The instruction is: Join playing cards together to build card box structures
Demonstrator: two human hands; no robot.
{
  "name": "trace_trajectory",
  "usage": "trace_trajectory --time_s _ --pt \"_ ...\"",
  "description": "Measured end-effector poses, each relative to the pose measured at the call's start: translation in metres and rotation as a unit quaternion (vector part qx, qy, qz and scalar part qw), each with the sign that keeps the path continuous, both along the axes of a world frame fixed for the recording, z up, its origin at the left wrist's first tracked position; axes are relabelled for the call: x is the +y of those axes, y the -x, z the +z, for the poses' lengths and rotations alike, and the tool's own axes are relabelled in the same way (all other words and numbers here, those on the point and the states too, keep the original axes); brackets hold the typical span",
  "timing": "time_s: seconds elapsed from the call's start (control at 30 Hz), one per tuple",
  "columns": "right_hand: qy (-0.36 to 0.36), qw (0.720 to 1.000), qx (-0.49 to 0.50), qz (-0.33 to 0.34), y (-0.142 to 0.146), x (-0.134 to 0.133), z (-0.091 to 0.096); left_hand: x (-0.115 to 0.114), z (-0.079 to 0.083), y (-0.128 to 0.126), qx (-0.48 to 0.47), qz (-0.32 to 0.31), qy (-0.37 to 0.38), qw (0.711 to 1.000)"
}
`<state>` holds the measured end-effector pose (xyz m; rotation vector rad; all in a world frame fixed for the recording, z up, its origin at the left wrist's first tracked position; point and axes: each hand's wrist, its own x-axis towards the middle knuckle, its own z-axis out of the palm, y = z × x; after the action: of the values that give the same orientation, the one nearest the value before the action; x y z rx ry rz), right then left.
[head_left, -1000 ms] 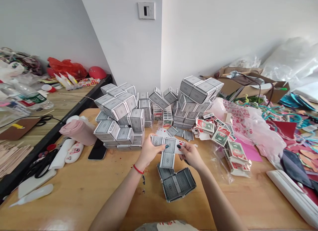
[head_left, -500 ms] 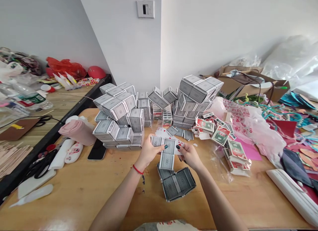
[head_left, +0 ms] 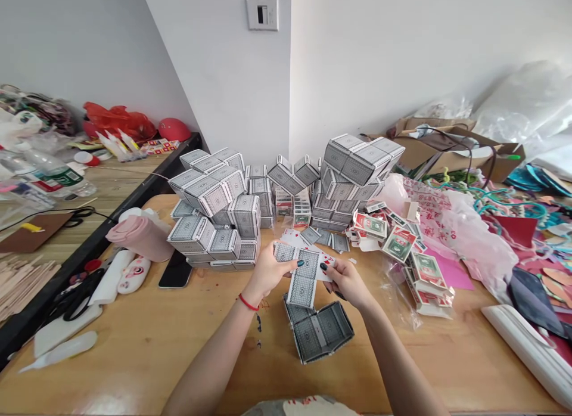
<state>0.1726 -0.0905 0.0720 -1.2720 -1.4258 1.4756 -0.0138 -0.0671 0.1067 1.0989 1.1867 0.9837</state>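
Note:
My left hand (head_left: pixel 267 272) and my right hand (head_left: pixel 346 282) both pinch a small cluster of grey-backed playing cards (head_left: pixel 304 277) held above the wooden table (head_left: pixel 147 344). One card hangs downward between the hands, and a card face with red pips shows at the right. Directly below lies a folded card block (head_left: pixel 318 329) made of grey-backed cards. Behind the hands rises a big pile of similar card blocks (head_left: pixel 214 210), with a second stack (head_left: pixel 357 165) to the right. Loose cards (head_left: pixel 330 240) lie just beyond my fingers.
Red-and-green card boxes (head_left: pixel 397 243) are scattered at the right beside pink plastic bags (head_left: pixel 465 231). A black phone (head_left: pixel 176 269), a pink roll (head_left: pixel 140 234), scissors (head_left: pixel 74 300) and a glue bottle (head_left: pixel 58 351) lie at the left. Cardboard boxes (head_left: pixel 447 148) stand at the back right.
My right hand has shifted slightly down and right along the cards; the hanging card sits a little lower. The left hand holds its place.

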Motion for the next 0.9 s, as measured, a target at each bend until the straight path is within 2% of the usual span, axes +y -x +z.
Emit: trace_trajectory --time_s 0.13,0.37,0.67,0.77,0.9 --pt "-0.008 1.000 0.001 -0.022 0.003 0.002 0.003 0.001 0.003 0.000 -0.010 0.011 0.014 1.000" --pt "-0.019 0.999 -0.044 -0.026 0.005 0.004 -0.006 -0.001 0.002 0.000 -0.013 0.014 0.025 1.000" --pt "-0.017 0.996 -0.084 -0.012 0.002 0.006 -0.008 0.000 -0.013 -0.002 -0.006 0.022 0.029 0.999" --pt "0.020 0.997 -0.073 0.006 -0.002 0.006 -0.008 -0.001 -0.014 -0.003 -0.001 0.018 0.019 1.000" --pt "0.050 0.997 -0.017 0.065 -0.013 0.005 0.001 0.002 -0.007 -0.003 -0.003 -0.005 0.009 1.000"
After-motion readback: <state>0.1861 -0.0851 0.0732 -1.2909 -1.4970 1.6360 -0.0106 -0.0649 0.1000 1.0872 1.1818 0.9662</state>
